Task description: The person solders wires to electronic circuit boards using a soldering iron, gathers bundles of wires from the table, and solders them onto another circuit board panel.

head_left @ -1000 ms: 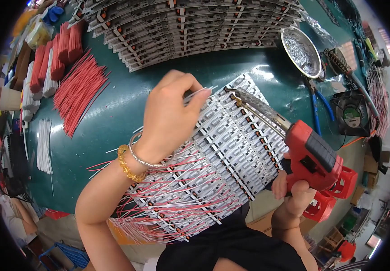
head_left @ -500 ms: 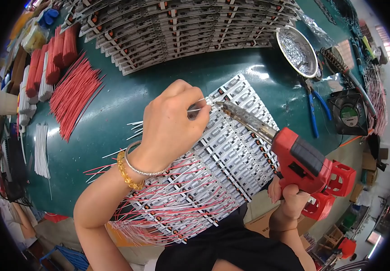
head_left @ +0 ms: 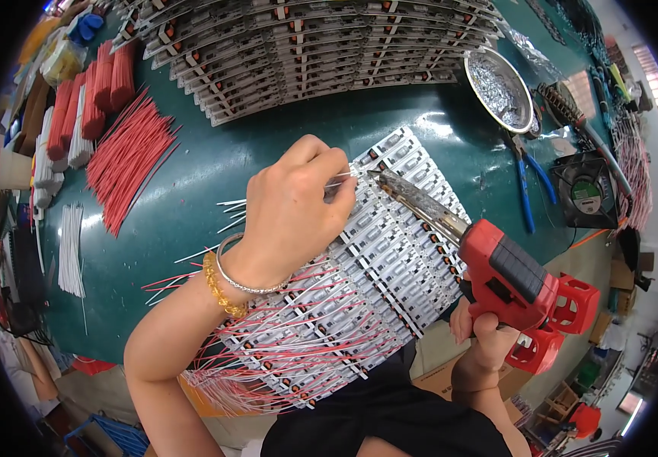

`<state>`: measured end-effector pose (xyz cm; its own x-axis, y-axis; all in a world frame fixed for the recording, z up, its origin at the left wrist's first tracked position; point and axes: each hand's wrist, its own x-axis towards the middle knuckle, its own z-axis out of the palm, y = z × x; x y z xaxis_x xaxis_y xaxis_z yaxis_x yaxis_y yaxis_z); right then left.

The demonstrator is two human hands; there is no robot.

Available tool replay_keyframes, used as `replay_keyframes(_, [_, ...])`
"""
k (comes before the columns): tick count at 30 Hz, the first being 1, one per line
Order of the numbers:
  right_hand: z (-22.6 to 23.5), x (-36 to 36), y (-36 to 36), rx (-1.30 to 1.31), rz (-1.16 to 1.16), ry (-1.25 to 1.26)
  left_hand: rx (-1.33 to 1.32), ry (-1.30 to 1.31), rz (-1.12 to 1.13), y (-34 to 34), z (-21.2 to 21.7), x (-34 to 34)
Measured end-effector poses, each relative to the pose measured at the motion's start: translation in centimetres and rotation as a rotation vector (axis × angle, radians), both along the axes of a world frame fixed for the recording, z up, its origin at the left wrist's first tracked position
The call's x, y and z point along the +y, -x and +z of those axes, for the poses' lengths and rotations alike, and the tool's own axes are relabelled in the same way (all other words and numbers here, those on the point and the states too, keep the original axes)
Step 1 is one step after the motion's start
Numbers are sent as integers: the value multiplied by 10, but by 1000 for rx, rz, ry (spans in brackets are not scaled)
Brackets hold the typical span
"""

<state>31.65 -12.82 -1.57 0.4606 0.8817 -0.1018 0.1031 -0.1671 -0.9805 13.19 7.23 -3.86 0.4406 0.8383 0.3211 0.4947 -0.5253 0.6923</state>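
Note:
My left hand (head_left: 291, 206) is closed, thumb and forefinger pinching a thin white wire (head_left: 342, 176) over the upper left edge of a panel of small circuit boards (head_left: 397, 251). My right hand (head_left: 493, 339) grips the handle of a red and black soldering gun (head_left: 508, 266). Its dark, scorched tip points left, just beside my left fingertips; whether it touches a board I cannot tell. Red and white wires (head_left: 306, 320) trail leftward from the panel's nearer rows. My left hand and wrist hide part of the panel's left side.
Stacked board panels (head_left: 306, 53) stand at the back. Loose red wires (head_left: 131, 160), white wires (head_left: 71, 251) and bundled red wires (head_left: 93, 99) lie left. On the right are a metal bowl (head_left: 531, 114) of silvery scraps, blue-handled pliers (head_left: 525, 190) and a small black fan (head_left: 588, 190).
The soldering gun's tip has shifted slightly right, a little farther from my left fingertips. My left hand keeps its pinch on the wire, and the view has moved slightly.

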Motion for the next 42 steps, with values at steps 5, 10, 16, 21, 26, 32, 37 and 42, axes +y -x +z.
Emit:
replay_keyframes(5, [1,5,5,64,-16,36,5,-6,2,0,0,0])
replay_keyframes(10, [0,-6,2,35,-47,-6,10,-12,3,0,0,0])
replay_keyframes(16, [6,0,-7,-39,-213,-281,42,-6,11,0,0,1])
replay_keyframes(21, [16,24,-44,-167,-205,-548,-5,-35,-72,3,-3,2])
replay_keyframes(26, [11,62,-75,-353,-371,-222,-109,55,-82,7,-4,8])
replay_keyframes(32, [14,11,-47,-45,-132,-409,-160,114,-70,8,5,11])
replay_keyframes(37, [6,-12,-4,87,-82,-201,-114,152,-87,2,10,-1])
replay_keyframes(42, [-21,-27,-11,-17,1,-44,-12,67,-70,-2,1,-9])
